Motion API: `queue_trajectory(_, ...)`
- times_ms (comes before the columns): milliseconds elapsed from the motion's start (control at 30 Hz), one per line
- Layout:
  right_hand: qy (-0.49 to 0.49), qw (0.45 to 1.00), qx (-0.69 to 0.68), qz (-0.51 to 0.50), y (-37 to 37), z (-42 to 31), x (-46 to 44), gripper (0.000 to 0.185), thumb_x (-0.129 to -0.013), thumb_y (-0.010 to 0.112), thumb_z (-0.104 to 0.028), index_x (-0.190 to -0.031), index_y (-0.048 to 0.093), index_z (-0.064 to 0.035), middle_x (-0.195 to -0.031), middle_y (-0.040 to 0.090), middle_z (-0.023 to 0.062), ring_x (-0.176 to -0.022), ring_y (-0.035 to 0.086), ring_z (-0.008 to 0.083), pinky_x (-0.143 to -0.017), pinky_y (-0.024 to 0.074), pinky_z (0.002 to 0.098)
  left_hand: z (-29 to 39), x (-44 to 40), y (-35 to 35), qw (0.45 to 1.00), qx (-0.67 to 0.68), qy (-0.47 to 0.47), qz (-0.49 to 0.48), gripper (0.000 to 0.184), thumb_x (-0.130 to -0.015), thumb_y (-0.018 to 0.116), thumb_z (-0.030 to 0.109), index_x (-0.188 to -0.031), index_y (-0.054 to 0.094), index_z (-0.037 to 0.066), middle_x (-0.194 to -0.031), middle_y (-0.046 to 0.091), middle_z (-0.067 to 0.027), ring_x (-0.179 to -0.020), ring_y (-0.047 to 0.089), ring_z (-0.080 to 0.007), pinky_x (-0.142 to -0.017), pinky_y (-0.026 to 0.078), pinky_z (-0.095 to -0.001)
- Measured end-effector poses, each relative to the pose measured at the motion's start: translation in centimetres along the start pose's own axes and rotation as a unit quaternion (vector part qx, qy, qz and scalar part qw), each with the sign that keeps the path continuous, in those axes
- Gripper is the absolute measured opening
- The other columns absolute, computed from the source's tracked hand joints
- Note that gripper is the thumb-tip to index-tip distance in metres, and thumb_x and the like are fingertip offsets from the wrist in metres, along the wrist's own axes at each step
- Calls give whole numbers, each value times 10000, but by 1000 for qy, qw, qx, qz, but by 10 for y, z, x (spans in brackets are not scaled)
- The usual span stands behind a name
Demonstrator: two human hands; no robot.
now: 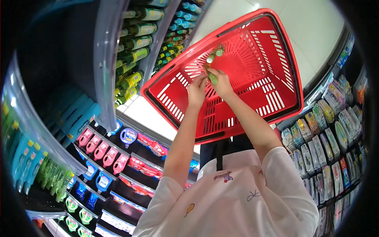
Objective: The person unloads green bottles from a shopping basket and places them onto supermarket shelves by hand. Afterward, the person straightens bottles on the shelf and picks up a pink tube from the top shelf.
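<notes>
Both my hands reach down into a large red basket. My right hand (220,82) has its fingers wrapped round a small item with a green end (213,78). Close beside it on the left, my left hand (197,90) has its fingers bent together near the same item; whether it grips anything is hidden. Just beyond my fingertips, small bottles with green and pale caps (215,55) lie on the bottom of the red basket (237,65).
Shelves of green bottles (138,41) stand at the upper left. Pink bottles (101,151) and blue containers (103,181) fill shelves at lower left. Racks of packaged goods (327,142) line the right. Pale floor tiles (316,29) show beyond the basket.
</notes>
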State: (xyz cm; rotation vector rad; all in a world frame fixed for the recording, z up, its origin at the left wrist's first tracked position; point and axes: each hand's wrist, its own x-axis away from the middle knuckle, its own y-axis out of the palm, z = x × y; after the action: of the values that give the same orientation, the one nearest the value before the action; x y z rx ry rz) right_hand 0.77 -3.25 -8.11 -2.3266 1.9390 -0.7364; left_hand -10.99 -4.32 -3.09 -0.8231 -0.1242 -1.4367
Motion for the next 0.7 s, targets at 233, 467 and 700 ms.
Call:
queue_trajectory(233, -21, 998, -37, -51, -47, -84, 40, 317, -743, 688, -52, -1048, 617, -4, -939, 655, 182, -839, 655, 292, -734, 522, 356, 27, 64, -27, 993, 19, 117, 27, 355, -821, 573, -71, -1167, 570, 4, -1149, 615, -149, -1087, 593, -246, -929, 475, -323)
queue_trajectory(467, -190, 975, 13, -111, -65, -260, 105, 316, -677, 764, -104, -951, 642, -3, -887, 637, 118, -832, 642, 211, -683, 515, 294, 76, 169, -132, 904, -85, 384, 165, 456, -756, 647, -26, -1201, 549, -42, -1196, 567, -190, -1095, 561, -353, -930, 465, -411)
queue_trajectory(700, -481, 838, 56, -251, -24, -465, 146, 565, -585, 736, -7, -1138, 635, -60, -1068, 558, 94, -852, 619, 163, -677, 533, 268, 147, 256, -271, 787, -22, 481, 386, 457, -729, 580, -84, -1181, 520, -118, -1138, 560, -259, -1033, 567, -411, -891, 461, -438)
